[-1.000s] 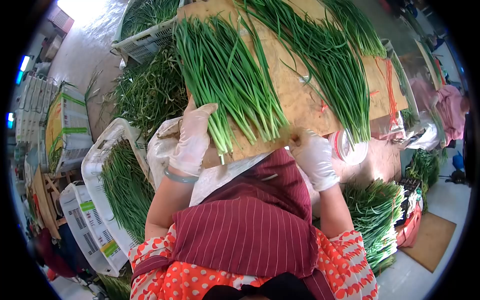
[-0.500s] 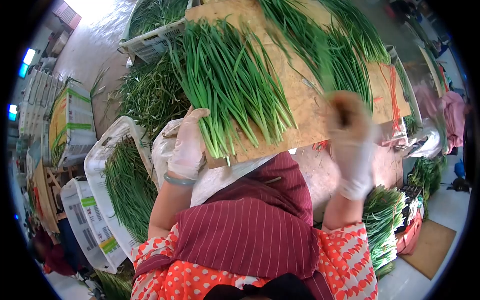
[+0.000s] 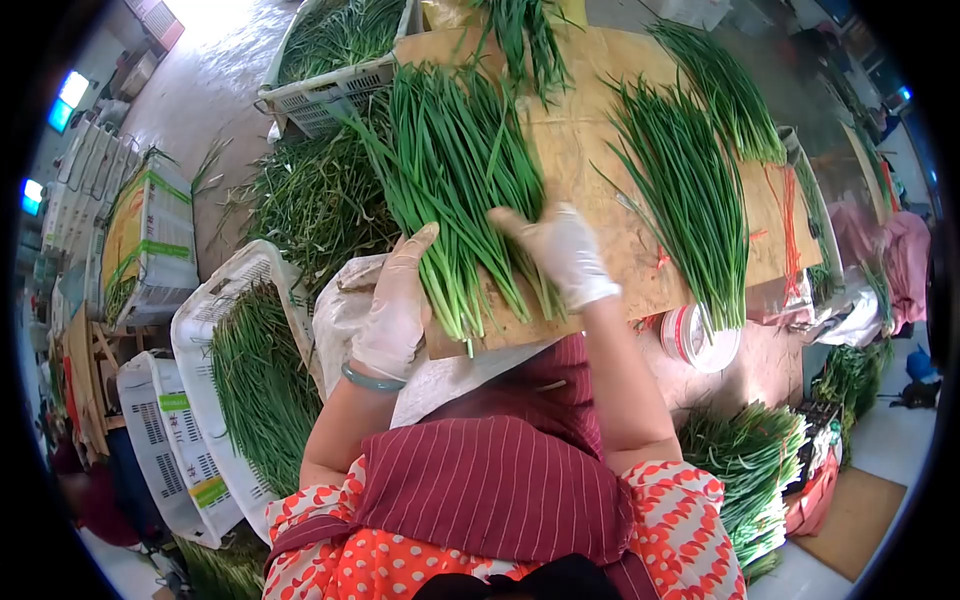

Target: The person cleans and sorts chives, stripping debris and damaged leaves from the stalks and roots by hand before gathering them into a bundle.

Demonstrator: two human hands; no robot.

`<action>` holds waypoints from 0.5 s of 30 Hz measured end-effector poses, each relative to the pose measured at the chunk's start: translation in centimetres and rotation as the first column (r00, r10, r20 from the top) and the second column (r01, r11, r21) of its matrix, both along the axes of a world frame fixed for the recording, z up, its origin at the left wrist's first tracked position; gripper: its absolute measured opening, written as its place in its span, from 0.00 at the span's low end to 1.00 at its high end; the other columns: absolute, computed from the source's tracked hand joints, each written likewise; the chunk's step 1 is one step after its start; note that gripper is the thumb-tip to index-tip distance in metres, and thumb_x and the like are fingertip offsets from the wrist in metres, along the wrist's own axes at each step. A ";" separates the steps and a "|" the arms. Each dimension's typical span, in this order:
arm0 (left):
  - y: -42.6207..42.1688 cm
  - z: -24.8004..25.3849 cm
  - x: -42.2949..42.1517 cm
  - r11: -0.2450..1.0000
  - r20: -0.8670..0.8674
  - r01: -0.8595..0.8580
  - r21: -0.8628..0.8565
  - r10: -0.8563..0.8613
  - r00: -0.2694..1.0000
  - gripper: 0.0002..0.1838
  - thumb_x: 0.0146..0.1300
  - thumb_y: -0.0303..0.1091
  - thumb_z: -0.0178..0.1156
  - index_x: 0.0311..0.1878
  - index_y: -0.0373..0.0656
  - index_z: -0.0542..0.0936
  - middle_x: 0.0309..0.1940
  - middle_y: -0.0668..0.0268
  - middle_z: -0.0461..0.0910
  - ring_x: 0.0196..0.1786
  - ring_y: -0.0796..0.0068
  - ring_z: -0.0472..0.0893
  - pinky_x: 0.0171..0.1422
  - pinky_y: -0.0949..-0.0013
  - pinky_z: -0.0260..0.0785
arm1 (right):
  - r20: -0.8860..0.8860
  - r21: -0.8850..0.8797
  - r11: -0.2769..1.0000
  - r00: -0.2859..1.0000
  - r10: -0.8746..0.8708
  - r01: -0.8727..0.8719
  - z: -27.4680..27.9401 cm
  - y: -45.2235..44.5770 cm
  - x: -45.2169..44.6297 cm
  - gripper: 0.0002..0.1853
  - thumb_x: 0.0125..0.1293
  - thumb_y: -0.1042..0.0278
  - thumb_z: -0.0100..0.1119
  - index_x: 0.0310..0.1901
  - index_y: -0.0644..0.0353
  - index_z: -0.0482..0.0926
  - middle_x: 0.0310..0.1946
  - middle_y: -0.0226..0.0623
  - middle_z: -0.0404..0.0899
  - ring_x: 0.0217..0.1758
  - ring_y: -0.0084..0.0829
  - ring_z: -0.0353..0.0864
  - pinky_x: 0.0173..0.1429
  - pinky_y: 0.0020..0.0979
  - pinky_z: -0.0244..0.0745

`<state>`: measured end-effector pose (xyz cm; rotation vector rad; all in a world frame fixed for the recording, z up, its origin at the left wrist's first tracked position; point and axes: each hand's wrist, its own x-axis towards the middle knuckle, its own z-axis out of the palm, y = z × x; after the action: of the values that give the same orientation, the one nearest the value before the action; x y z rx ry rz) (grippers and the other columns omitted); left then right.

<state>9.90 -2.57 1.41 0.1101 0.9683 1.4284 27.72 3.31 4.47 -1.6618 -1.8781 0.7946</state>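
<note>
A loose bunch of garlic chives (image 3: 450,170) lies on the wooden board (image 3: 590,130), pale stem ends toward me. My left hand (image 3: 395,305), gloved, is at the bunch's left edge, thumb over the stems; its other fingers are mostly hidden. On the opposite side my gloved right hand (image 3: 570,250) grips the edge of the same bunch, thumb across the stems, fingertips slightly blurred. Further right, a second bunch of chives (image 3: 685,190) lies with its stem ends over the board's near edge. A third bunch (image 3: 725,90) sits beyond it.
Red ties (image 3: 788,230) hang at the board's right side. Below it stands a white bucket (image 3: 700,340). White crates (image 3: 250,265) of greens are on the left, with loose leaves (image 3: 320,180) heaped nearby. Stacked chives (image 3: 750,470) lie on the floor at right.
My right hand has swung left from the board's right side to the left bunch, which is now narrower. The right bunch has shifted toward me, over the near edge. My left hand stays beside its bunch.
</note>
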 end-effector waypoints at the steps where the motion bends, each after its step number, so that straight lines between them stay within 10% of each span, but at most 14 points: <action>1: -0.1 0.0 0.2 1.000 -0.025 0.003 -0.004 -0.003 1.000 0.11 0.62 0.31 0.56 0.47 0.40 0.73 0.40 0.63 0.78 0.41 0.69 0.79 0.46 0.66 0.75 | 0.066 -0.075 0.997 0.997 0.034 -0.029 0.2 -0.6 -2.2 0.47 0.49 0.39 0.65 0.57 0.74 0.62 0.40 0.61 0.78 0.48 0.53 0.78 0.51 0.41 0.72; 6: -0.7 0.5 -0.1 1.000 -0.024 -0.005 0.018 0.006 1.000 0.19 0.63 0.32 0.57 0.56 0.38 0.71 0.48 0.62 0.77 0.48 0.70 0.77 0.53 0.67 0.71 | -0.261 -0.139 0.980 0.960 0.104 -0.144 -1.9 -2.8 -7.6 0.43 0.50 0.51 0.70 0.58 0.72 0.61 0.47 0.55 0.76 0.49 0.46 0.78 0.52 0.36 0.73; 8: -1.4 2.5 0.0 0.996 0.000 -0.062 0.070 0.062 0.998 0.19 0.63 0.32 0.57 0.56 0.38 0.71 0.48 0.62 0.77 0.47 0.70 0.77 0.53 0.68 0.71 | -0.820 -0.216 0.939 0.572 -0.025 -0.268 -3.4 -2.6 -9.0 0.49 0.48 0.57 0.71 0.65 0.70 0.53 0.49 0.54 0.76 0.52 0.44 0.77 0.54 0.34 0.72; 13: 0.0 2.7 -1.9 0.929 -0.114 -0.314 0.197 0.340 0.934 0.16 0.65 0.33 0.55 0.54 0.37 0.72 0.45 0.62 0.78 0.45 0.69 0.78 0.52 0.68 0.72 | -0.670 0.148 0.973 0.706 0.229 -0.175 -0.4 -2.1 -11.4 0.32 0.57 0.69 0.66 0.60 0.67 0.61 0.48 0.41 0.76 0.48 0.29 0.77 0.51 0.28 0.73; 15: 1.3 -0.1 -4.3 0.960 -0.041 -0.255 0.117 0.261 0.964 0.15 0.65 0.34 0.54 0.51 0.37 0.73 0.44 0.61 0.78 0.44 0.68 0.79 0.50 0.67 0.73 | -0.813 -0.407 0.761 0.580 -0.050 -0.505 -0.9 0.5 -12.4 0.32 0.52 0.70 0.68 0.57 0.67 0.65 0.47 0.44 0.78 0.50 0.35 0.78 0.52 0.30 0.73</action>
<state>5.63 -1.24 1.30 0.1085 0.9755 1.7281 15.36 3.85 3.54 -0.9807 -1.2182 2.0500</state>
